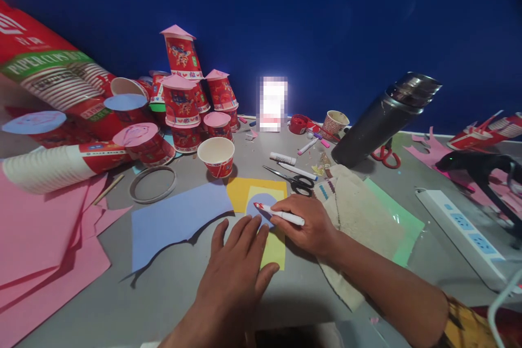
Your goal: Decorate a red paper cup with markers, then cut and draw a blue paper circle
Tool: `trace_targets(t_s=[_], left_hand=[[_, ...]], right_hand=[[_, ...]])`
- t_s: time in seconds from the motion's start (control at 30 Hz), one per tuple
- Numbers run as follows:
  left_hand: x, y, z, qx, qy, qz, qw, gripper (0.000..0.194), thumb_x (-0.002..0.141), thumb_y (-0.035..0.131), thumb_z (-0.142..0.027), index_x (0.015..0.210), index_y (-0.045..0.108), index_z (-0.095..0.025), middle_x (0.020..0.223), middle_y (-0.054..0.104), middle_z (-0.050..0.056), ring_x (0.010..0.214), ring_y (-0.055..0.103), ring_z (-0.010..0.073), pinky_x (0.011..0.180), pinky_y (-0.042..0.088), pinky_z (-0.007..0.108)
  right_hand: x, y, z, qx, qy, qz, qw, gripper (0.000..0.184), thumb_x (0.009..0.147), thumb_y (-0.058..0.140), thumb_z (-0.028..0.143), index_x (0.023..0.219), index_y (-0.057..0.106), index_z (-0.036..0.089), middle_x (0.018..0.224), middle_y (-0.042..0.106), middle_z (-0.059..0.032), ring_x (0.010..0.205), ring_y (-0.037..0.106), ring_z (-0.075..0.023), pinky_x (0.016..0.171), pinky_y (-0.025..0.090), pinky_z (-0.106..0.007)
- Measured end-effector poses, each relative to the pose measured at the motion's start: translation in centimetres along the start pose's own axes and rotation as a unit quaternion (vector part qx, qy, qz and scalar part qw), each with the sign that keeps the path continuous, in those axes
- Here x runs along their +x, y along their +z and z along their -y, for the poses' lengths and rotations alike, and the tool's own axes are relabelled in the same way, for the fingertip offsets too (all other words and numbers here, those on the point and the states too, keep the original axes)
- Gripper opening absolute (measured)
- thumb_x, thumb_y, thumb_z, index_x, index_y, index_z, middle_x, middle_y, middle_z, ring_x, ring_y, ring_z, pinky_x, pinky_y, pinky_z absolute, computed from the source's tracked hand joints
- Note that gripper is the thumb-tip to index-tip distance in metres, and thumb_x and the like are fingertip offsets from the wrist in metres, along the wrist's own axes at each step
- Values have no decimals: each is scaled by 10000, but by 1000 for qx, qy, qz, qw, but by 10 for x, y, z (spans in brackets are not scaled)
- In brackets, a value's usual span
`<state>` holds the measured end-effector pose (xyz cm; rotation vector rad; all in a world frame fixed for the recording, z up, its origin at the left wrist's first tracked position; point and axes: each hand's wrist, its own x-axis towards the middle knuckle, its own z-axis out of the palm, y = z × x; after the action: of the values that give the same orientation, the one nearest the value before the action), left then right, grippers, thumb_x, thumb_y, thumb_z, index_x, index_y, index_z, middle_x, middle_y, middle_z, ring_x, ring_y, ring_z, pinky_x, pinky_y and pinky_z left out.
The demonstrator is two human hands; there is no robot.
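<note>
My right hand [305, 223] grips a white marker pen [287, 215] with a red tip. Its tip points at a small blue paper circle [261, 200], which lies on yellow paper [274, 253]. Flat and with fingers spread, my left hand [236, 258] presses near the lower edge of the circle, partly covering it. To the left lies a larger piece of blue paper [175, 220] with a curved cut edge. Black-handled scissors [299, 182] rest just beyond my right hand, beside a glue stick [283, 158] and a capped blue marker [299, 171].
Red paper cups [182, 100] with pink paper tops are stacked at the back left, near an open cup [216, 156] and a tape ring [134, 187]. Pink paper [36, 217] covers the left side. At right are a beige cloth [359, 217], a black thermos [375, 125] and a power strip [465, 234].
</note>
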<state>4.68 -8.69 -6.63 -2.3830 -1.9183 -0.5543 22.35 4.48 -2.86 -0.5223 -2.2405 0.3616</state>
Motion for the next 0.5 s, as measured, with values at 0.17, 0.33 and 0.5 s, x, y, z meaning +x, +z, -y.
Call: trace_targets(t_s=[0.17,0.33,0.5], left_hand=[[3,-10,1,1,6,23,1000,509,1039,550,-537,1414,650,-206,1457,681,143,1365,546,349,1219,228,581],[6,-19,3,4,14,59,998,517,1044,544,-526,1434,640,-199,1499,658,154,1369,560,364,1171,305,594],[8,-24,0,-8,-3,74,997,501,1043,552,-505,1447,629,-218,1579,589,159,1398,550,348,1178,326,594]], right_hand=[[0,1,0,-7,-8,-2,1000,138,1049,654,336,1063,719,215,926,838,-46,773,768,-190,721,535,-305],[0,-1,2,-39,14,-17,999,160,1051,653,347,1024,727,209,871,827,-47,731,751,-192,692,508,-311],[-1,-1,4,-25,-6,-3,1000,140,1047,654,338,1055,716,213,912,836,-46,743,745,-183,708,513,-306]])
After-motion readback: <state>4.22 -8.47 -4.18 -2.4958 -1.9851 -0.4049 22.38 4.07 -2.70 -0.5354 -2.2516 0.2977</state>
